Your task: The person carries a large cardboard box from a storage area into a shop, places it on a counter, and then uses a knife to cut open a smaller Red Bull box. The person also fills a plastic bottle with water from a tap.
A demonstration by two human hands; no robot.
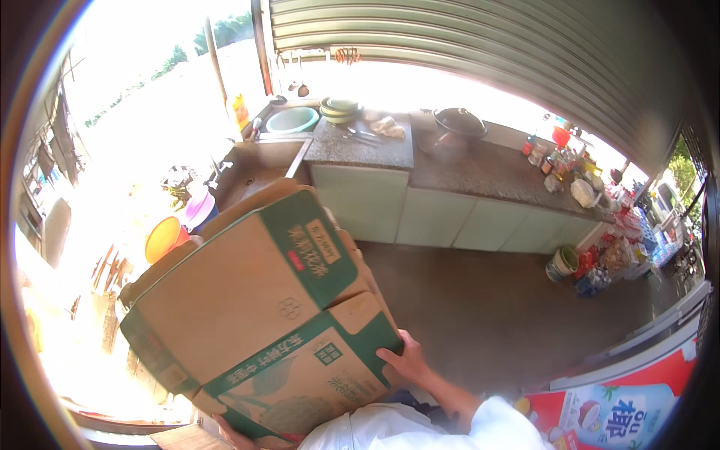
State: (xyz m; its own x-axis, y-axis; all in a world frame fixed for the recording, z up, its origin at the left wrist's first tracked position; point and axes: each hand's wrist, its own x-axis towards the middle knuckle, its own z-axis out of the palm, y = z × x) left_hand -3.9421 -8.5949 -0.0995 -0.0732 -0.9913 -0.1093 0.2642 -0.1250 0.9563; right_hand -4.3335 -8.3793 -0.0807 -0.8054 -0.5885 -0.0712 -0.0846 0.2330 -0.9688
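A large flattened cardboard box (225, 281), brown with green printed bands and writing, is held tilted in front of my body. My right hand (408, 357) grips its right edge, with the thumb on the printed face and the fingers behind. At the bottom left edge, my left hand (230, 433) holds the lower corner; only part of that hand shows. Several layers of cardboard show along the upper left and right edges.
Ahead runs a stone counter (360, 149) with a sink (253, 169), bowls (337, 109) and a lidded wok (460, 122). An orange bucket (166, 239) is at left. A small bucket (562, 263) stands on the floor at right, beside piled bags. A printed carton (607, 413) lies lower right.
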